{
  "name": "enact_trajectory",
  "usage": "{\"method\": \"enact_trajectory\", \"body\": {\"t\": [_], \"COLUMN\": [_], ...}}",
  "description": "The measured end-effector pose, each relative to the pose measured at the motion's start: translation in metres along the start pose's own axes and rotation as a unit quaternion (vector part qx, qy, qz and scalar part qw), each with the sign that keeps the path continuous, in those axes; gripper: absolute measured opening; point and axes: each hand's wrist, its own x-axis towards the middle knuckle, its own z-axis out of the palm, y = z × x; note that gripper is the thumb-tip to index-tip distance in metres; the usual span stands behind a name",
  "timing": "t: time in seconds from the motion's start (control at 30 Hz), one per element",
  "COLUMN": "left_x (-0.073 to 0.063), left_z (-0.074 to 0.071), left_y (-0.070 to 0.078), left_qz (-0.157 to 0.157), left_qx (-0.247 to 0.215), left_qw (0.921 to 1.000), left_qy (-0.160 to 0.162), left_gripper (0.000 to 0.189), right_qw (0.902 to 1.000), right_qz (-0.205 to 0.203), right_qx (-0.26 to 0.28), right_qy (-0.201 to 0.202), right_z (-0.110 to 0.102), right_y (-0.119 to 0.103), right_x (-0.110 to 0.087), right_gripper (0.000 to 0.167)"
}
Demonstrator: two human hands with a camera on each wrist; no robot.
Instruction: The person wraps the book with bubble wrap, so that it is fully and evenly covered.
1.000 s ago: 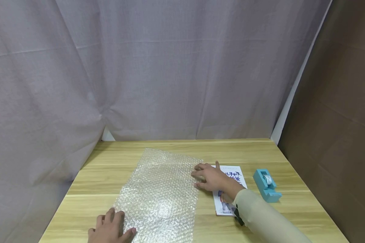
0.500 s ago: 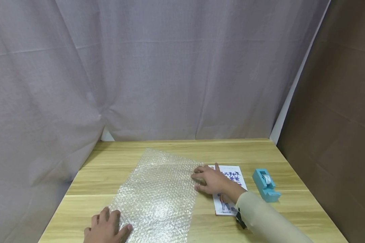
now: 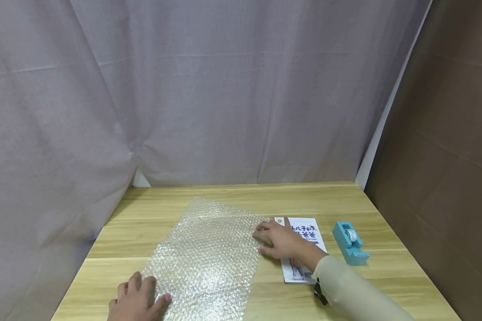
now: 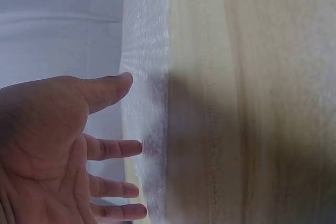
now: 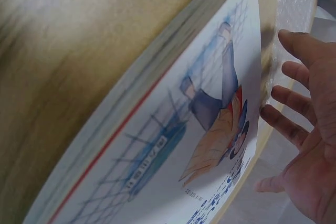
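Observation:
A sheet of clear bubble wrap (image 3: 209, 258) lies flat and slightly slanted on the wooden table. My left hand (image 3: 135, 299) rests at its near left edge, and in the left wrist view the straight fingers (image 4: 113, 149) reach onto the sheet. At the far right edge of the wrap, my right hand (image 3: 279, 240) has its fingertips on or right at the sheet, fingers spread and loosely bent. Beneath that hand and wrist lies a white book (image 3: 307, 234), its cover partly hidden; the right wrist view shows the illustrated cover and thick page edge close up.
A blue tape dispenser (image 3: 350, 245) with a roll of tape stands to the right of the book. Grey cloth (image 3: 209, 111) hangs behind the wooden table (image 3: 144, 214) and on its left; a brown panel (image 3: 446, 156) borders the right side.
My left hand has slid a little to the left, and the near end of the bubble wrap has shifted left with it. The right hand has barely moved.

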Motion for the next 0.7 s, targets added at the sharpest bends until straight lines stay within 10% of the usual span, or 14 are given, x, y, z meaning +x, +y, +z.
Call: {"method": "enact_trajectory", "body": {"t": [0.7], "left_x": [0.0], "left_z": [-0.002], "left_y": [0.006], "left_qz": [-0.012], "left_qx": [-0.018], "left_qw": [0.9996], "left_qy": [0.016], "left_gripper": [0.077], "right_qw": [0.9993], "right_qz": [-0.034], "right_qx": [-0.012], "right_qy": [0.003], "right_z": [-0.002], "right_y": [0.01], "right_x": [0.002], "right_gripper": [0.052]}}
